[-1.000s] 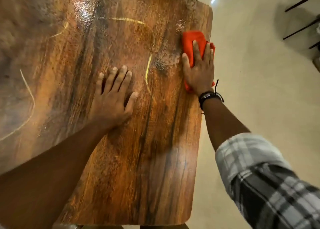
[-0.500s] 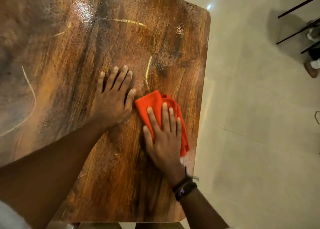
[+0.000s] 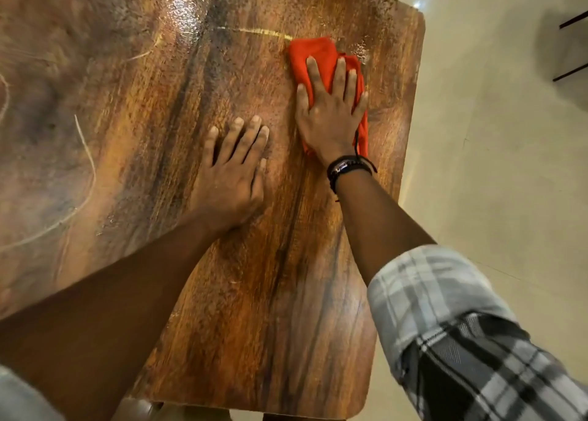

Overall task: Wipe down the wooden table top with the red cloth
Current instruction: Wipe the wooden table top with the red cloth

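Observation:
The wooden table top (image 3: 133, 127) fills most of the view, dark-grained, glossy and wet-looking toward the far side. The red cloth (image 3: 318, 58) lies bunched on the far right part of the table, near its right edge. My right hand (image 3: 329, 115) presses flat on the cloth with fingers spread, covering its near half; a black band circles the wrist. My left hand (image 3: 230, 174) rests flat on the bare wood just left of the right hand, fingers together, holding nothing.
The table's right edge (image 3: 410, 153) and rounded far corner drop to a pale tiled floor (image 3: 496, 197). Dark thin furniture legs (image 3: 569, 48) show at the far right. Thin pale curved marks cross the left of the table top.
My right hand has pushed the red cloth away from me, from beside the left hand up toward the far right corner. The left hand has stayed planted.

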{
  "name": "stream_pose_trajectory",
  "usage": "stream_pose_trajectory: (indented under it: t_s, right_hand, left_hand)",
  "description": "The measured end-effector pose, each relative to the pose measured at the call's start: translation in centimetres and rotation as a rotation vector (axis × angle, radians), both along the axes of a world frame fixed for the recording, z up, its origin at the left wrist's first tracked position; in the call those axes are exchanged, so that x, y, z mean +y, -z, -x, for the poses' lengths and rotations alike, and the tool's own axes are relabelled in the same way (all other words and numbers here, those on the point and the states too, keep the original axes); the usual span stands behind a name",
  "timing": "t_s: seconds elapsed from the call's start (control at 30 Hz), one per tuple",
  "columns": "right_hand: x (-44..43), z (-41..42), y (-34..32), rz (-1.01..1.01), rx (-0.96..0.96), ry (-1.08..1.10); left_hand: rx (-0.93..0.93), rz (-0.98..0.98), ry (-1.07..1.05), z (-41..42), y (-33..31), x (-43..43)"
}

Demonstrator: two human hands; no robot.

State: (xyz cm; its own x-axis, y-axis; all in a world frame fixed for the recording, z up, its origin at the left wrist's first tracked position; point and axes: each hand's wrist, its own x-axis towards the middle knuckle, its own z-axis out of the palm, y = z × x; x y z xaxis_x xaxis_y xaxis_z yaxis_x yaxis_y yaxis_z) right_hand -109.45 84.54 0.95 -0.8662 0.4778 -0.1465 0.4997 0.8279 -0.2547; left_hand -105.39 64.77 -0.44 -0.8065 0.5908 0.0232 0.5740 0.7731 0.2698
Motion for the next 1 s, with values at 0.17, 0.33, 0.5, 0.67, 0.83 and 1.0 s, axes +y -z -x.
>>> stream_pose_trajectory:
  t_s: [0.17, 0.33, 0.5, 0.67, 0.83, 1.0]
  right_hand:
    - [-1.8, -3.7, 0.1, -0.011, 0.008, -0.089]
    - [-4.3, -15.4, -0.7, -0.025, 0.011, -0.227]
    - [0.9, -19.3, -0.7, 0.035, 0.012, -0.062]
    - [5.8, -11.4, -0.4, 0.029, 0.034, 0.089]
    - [7.4, -4.7, -0.3, 0.035, -0.007, 0.13]
    - [3.8, -8.9, 0.1, -0.062, 0.032, -0.014]
  left_hand:
    - [0.012, -0.025, 0.009, -0.2, 0.1, -0.2]
    - [0.025, -0.021, 0.022, -0.1, 0.1, -0.2]
    - [-0.012, -0.018, 0.007, 0.1, 0.1, 0.0]
    - [-0.016, -0.014, -0.002, 0.1, 0.2, 0.1]
    - [-0.044, -0.023, -0.008, 0.0, 0.0, 0.0]
    - [-0.036, -0.001, 0.015, -0.1, -0.2, -0.2]
